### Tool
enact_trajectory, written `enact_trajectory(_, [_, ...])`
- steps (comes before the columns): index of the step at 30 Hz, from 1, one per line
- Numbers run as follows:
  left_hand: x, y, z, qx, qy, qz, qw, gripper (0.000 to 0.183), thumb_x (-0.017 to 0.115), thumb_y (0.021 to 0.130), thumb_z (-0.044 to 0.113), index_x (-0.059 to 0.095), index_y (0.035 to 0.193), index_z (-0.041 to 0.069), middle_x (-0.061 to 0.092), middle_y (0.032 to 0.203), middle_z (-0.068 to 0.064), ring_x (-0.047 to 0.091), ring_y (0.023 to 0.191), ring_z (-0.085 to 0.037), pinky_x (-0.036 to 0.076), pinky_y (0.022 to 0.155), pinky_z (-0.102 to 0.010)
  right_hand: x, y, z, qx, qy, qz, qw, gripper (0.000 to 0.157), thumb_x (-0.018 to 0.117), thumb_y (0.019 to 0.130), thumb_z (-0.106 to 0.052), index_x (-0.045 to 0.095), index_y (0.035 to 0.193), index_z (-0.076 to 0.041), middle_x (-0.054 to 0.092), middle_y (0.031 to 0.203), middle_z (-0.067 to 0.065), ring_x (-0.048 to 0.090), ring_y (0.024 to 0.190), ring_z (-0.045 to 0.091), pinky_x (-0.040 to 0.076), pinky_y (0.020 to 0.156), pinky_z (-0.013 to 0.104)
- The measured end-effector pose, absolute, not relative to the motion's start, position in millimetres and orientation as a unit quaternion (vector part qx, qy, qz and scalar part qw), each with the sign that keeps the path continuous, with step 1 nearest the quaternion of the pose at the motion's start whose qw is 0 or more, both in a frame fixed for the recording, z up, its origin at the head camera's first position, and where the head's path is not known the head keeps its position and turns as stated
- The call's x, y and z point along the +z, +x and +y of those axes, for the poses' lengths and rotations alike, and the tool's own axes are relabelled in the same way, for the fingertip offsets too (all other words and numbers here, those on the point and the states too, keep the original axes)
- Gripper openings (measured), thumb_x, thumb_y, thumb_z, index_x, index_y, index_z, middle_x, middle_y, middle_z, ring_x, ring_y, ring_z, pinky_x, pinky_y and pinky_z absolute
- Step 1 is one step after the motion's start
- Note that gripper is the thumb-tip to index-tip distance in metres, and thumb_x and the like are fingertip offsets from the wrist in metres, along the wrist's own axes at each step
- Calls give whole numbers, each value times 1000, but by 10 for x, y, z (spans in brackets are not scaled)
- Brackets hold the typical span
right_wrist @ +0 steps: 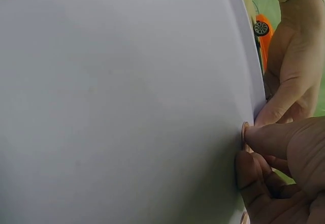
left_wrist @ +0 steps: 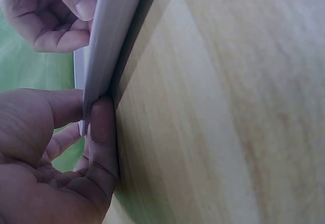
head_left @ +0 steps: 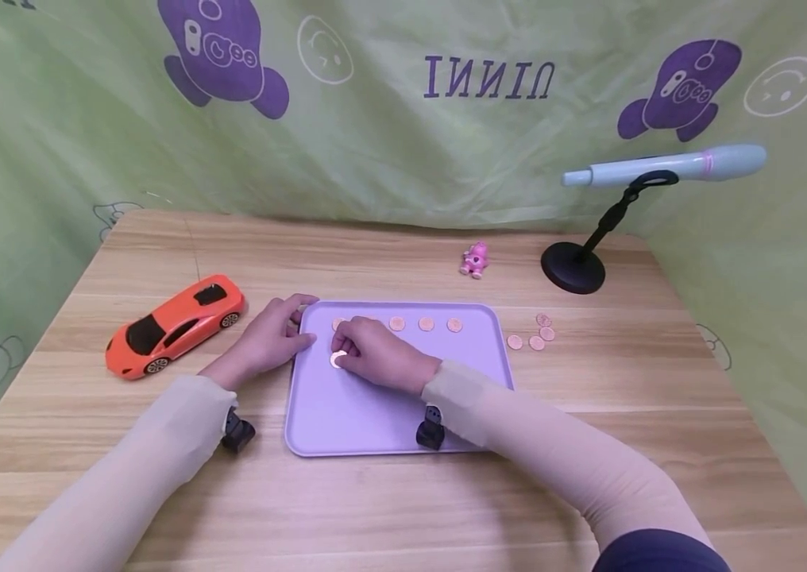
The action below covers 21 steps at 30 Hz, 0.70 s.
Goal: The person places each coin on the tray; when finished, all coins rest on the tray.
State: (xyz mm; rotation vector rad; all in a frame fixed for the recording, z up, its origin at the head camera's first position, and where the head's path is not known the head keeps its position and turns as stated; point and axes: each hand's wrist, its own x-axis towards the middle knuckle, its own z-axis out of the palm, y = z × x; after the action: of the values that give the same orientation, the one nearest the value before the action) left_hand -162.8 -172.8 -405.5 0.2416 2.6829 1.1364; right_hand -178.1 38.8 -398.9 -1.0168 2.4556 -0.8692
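Note:
A lilac tray point(head_left: 375, 421) lies on the wooden table. My left hand point(head_left: 269, 338) grips its left rim, with the thumb over the edge and fingers against the outer side in the left wrist view. Over the tray's upper left part, my right hand point(head_left: 384, 355) pinches a copper-coloured coin point(head_left: 337, 359) between thumb and fingertips, close to the tray surface. The right wrist view shows this coin point(right_wrist: 245, 133) under the thumb. A row of several like coins point(head_left: 396, 323) runs along the tray's far side, one partly hidden behind the right hand.
Several loose coins point(head_left: 536, 342) lie on the table right of the tray. An orange toy car point(head_left: 178, 326) stands left of my left hand. Behind the tray are a small pink figure point(head_left: 475, 260) and a black stand point(head_left: 575, 268) bearing a light-blue toy microphone point(head_left: 668, 167).

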Motion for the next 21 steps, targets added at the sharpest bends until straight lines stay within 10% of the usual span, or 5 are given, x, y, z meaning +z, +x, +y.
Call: enact_trajectory(21, [-4050,-1629,-1734,394,78,909,113,60,67,99,9,44,154,2,54,124,-27,66,100,-32,57,84,-39,-3963,-1886,630,-407,-300,838,203,14,64,103,-16,71,103,-4,69,86,5,58,74,5,51,69,18])
